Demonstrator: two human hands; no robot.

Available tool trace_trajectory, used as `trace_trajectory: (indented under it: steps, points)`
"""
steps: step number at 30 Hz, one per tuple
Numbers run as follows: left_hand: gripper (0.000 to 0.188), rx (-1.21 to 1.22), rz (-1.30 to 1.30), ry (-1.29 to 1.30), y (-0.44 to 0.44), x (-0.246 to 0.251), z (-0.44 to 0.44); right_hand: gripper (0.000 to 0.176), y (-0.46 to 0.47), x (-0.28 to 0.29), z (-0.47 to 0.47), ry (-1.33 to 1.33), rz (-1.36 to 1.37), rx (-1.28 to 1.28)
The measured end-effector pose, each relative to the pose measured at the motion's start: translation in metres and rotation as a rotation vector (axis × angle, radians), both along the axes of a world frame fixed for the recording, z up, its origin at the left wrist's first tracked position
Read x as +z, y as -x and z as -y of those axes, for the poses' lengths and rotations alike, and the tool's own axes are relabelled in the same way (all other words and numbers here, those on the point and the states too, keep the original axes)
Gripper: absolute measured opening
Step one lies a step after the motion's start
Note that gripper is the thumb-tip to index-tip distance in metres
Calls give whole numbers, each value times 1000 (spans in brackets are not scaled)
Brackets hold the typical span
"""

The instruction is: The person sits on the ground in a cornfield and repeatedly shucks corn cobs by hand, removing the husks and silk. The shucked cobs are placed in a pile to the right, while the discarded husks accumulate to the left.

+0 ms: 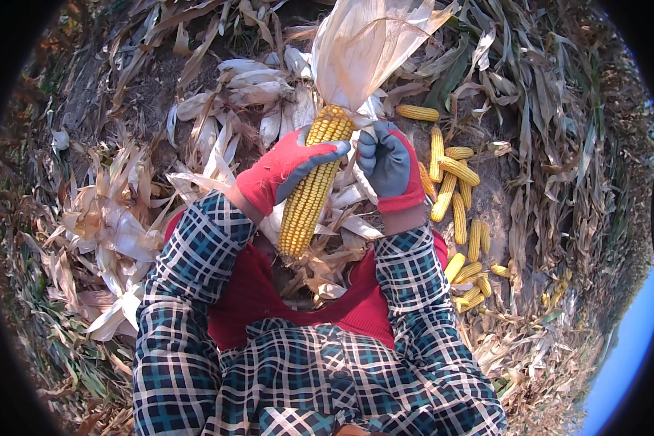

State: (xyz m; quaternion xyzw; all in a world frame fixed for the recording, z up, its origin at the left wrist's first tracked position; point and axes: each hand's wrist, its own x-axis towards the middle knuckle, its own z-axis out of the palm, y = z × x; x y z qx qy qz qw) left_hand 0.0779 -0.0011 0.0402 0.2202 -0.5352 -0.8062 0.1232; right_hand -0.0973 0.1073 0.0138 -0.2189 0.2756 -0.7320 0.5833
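Note:
A large yellow ear of corn point(312, 201) is tilted in front of me, its kernels bare along most of its length. My left hand point(297, 170), in a red and grey work glove, wraps around its middle with the thumb across the front. From the ear's far end spreads a pale dry husk point(359, 54) with strands of silk. My right hand point(389, 166), gloved alike, is curled into a fist beside the ear. Its fingers pinch a strip of husk point(366, 182) that hangs below them; the grip is partly hidden.
Several bare corn ears point(458, 169) lie on the soil to the right, with another pile point(471, 280) nearer me. Unopened pale ears point(256, 84) lie ahead. Loose husks point(114, 223) cover the ground at left, and dry stalks and leaves point(545, 136) line the right side.

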Motion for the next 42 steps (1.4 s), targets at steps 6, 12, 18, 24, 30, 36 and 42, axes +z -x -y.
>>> trace_trajectory:
  steps: [6,12,18,24,30,36,42]
  points:
    - [47,-3,-55,-203,-1,9,0,22,34,3,5,65,349,-168]
    - [58,160,-301,-471,-10,14,22,23,19,12,15,-233,-206,-501]
    - [65,200,-363,-410,-8,21,23,29,-42,-33,31,-184,-476,-257]
    - [68,26,-338,-401,-8,23,7,32,-27,-21,37,-113,-380,-266]
    - [59,115,-350,-365,-4,18,4,60,-34,24,14,170,-848,-615]
    - [57,-34,-161,-341,-4,16,-12,69,-34,45,-9,108,-1433,-856]
    - [54,-40,-56,-277,3,11,-25,37,-15,45,-17,210,-1560,-778]
